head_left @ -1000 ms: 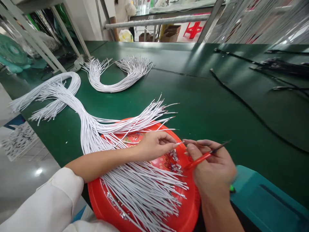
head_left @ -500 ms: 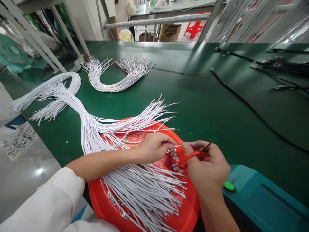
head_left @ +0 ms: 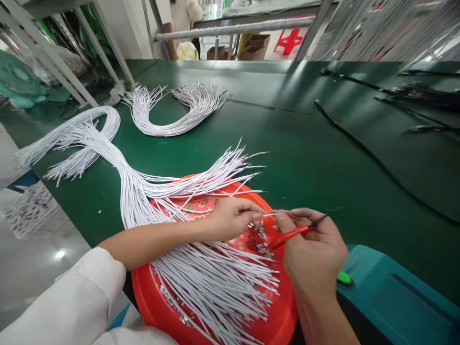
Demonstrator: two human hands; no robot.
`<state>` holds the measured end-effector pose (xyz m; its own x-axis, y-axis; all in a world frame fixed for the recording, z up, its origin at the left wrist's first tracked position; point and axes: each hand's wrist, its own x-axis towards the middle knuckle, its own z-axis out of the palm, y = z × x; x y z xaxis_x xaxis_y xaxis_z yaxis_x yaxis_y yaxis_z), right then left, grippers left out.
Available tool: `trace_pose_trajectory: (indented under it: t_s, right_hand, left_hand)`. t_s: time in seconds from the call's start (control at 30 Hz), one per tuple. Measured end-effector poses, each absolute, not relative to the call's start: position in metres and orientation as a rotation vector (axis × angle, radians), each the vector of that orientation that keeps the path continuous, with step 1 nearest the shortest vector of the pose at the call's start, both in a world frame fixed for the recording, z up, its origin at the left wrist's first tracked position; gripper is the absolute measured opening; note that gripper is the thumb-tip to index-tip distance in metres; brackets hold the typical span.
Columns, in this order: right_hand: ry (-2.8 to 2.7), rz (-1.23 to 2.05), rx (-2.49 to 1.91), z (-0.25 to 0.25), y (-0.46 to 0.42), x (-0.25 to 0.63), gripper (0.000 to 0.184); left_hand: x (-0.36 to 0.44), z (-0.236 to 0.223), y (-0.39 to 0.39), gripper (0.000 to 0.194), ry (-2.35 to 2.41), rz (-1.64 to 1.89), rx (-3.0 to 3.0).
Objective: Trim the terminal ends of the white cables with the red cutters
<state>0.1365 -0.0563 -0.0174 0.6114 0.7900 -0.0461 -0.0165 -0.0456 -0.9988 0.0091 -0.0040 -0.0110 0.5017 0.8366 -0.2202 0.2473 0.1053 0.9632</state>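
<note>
**Wire work, apparently midway**

Desk (head_left: 280, 153), beyond left hand (head_left: 232, 219) and right hand (head_left: 318, 249); basin (head_left: 143, 299), beneath. Far wires (head_left: 201, 184), beyond the left: seemingly pending. Near wires (head_left: 215, 278), its nearer side: seemingly finished. Left pinches one wire (head_left: 269, 215); right grips a tool (head_left: 293, 234), meeting its tip. Metal bits (head_left: 264, 249) lie between.

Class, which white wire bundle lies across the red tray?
The bundle nearest the left hand; the U-shaped bundle and leftmost looped bundle lie off the tray.

Workshop – green workbench (head_left: 287, 148), bundled white wires (head_left: 167, 130), metal frame (head_left: 233, 30), cardboard boxes (head_left: 254, 47).
</note>
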Motion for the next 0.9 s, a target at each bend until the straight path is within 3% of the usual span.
trace_pose_trajectory:
  t_s: [0.4,0.53,0.7,0.9]
  right_hand:
    - [-0.89,0.563,-1.608,-0.02,-0.057,0.138,0.023]
    - [-0.858,0.59,-1.598,-0.016,-0.056,0.137,0.025]
    - [-0.846,0.623,-1.601,-0.012,-0.056,0.138,0.024]
    - [-1.113,1.006,-1.609,-0.02,-0.055,0.15,0.025]
  left_hand:
    - [0.011,-0.014,-0.006,0.015,1.063,0.545,1.435]
    - [0.009,-0.012,-0.007,0.026,1.097,0.611,1.586]
    - [0.007,-0.007,-0.006,0.011,1.088,0.744,1.811]
    - [0.01,-0.004,-0.002,0.012,1.112,0.742,1.382]
